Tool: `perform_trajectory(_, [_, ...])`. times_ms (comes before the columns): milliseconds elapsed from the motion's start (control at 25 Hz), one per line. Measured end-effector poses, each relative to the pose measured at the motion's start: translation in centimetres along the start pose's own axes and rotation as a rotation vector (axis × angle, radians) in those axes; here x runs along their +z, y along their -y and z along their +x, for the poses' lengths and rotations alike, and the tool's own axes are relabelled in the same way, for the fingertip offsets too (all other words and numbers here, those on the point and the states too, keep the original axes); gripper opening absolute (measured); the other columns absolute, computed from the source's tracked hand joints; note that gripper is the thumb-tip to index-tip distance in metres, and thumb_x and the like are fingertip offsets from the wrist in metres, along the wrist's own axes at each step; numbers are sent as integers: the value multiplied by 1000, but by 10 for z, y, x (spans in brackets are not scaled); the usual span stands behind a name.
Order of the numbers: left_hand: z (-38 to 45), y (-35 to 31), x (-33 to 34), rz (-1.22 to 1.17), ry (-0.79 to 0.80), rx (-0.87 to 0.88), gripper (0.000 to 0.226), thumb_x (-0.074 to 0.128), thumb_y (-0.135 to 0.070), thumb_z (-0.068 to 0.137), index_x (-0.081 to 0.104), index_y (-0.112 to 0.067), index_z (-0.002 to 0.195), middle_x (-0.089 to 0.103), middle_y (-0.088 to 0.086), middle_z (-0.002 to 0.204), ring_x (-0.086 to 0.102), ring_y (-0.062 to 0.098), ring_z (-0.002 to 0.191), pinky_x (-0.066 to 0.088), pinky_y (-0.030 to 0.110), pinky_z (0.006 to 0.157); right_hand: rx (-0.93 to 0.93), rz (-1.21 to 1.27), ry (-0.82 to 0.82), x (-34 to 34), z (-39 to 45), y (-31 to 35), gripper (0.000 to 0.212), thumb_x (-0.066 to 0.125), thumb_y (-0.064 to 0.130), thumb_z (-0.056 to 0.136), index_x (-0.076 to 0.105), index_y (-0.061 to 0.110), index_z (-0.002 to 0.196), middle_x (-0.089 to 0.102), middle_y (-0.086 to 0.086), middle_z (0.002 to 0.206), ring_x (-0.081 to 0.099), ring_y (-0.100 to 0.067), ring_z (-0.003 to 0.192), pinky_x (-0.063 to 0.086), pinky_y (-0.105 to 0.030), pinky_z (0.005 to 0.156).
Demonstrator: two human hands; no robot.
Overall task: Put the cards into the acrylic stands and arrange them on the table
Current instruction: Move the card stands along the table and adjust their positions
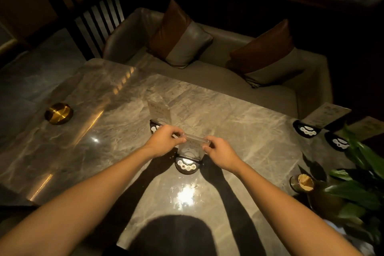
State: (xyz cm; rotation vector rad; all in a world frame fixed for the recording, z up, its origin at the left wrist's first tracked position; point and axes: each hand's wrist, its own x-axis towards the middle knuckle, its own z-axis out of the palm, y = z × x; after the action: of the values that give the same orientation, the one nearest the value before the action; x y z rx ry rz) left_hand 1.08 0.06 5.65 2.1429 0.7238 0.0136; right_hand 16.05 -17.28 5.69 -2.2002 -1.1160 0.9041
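My left hand and right hand pinch the acrylic stand's top corners, steadying it upright on the table

a clear acrylic stand stands upright on a round black base with pale buttons, near the middle of the marble table; its top edge is pinched at both ends. a second stand just behind it holds a pale printed card. two more stands with cards lean at the table's far right edge.
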Motion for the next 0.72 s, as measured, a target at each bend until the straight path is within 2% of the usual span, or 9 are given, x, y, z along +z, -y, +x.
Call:
perform_trajectory(160, [51, -49, 27, -61, 13, 50, 6, 74, -31, 87, 74, -29, 81, 73, -11, 83, 68, 9, 76, 55, 35, 75, 70, -33, -104, -59, 2, -37, 15, 58, 18, 95, 67, 22, 106, 59, 11, 74, 58, -15, 74, 39, -30, 68])
perform_trajectory(320, [103, -102, 62, -108, -8, 98, 7, 74, -27, 87, 74, -30, 81, 73, -10, 80, 69, 12, 76, 57, 38, 74, 102, -74, -218, -121, 3, -73, 11, 60, 18, 94, 61, 28, 96, 61, 9, 76, 59, -18, 74, 41, -33, 65])
perform_trajectory(400, [133, -131, 85, -119, 5, 113, 15, 76, -24, 86, 71, -31, 75, 72, -11, 79, 67, 11, 78, 55, 37, 76, 116, -115, -269, -155, 6, -96, 11, 60, 16, 94, 65, 22, 101, 66, 2, 82, 61, -21, 79, 45, -36, 68])
perform_trajectory(520, [173, -171, 112, -143, 25, 131, 25, 77, -21, 86, 67, -35, 67, 70, -14, 76, 65, 8, 77, 52, 33, 76, 133, -158, -308, -203, 12, -127, 14, 61, 15, 96, 68, 17, 108, 67, 1, 90, 61, -19, 84, 43, -32, 72])
perform_trajectory(640, [211, -200, 137, -149, 39, 147, 23, 78, -20, 84, 69, -33, 67, 70, -16, 74, 64, 4, 74, 48, 28, 73, 174, -192, -342, -238, 23, -160, 10, 60, 16, 96, 68, 17, 102, 71, -2, 92, 65, -24, 88, 52, -39, 76])
perform_trajectory(720, [237, -215, 151, -143, 30, 146, 23, 78, -22, 83, 68, -35, 67, 70, -17, 74, 64, 3, 75, 51, 30, 76, 196, -219, -355, -256, 32, -180, 8, 60, 16, 96, 66, 18, 101, 72, -3, 92, 66, -26, 89, 54, -42, 77])
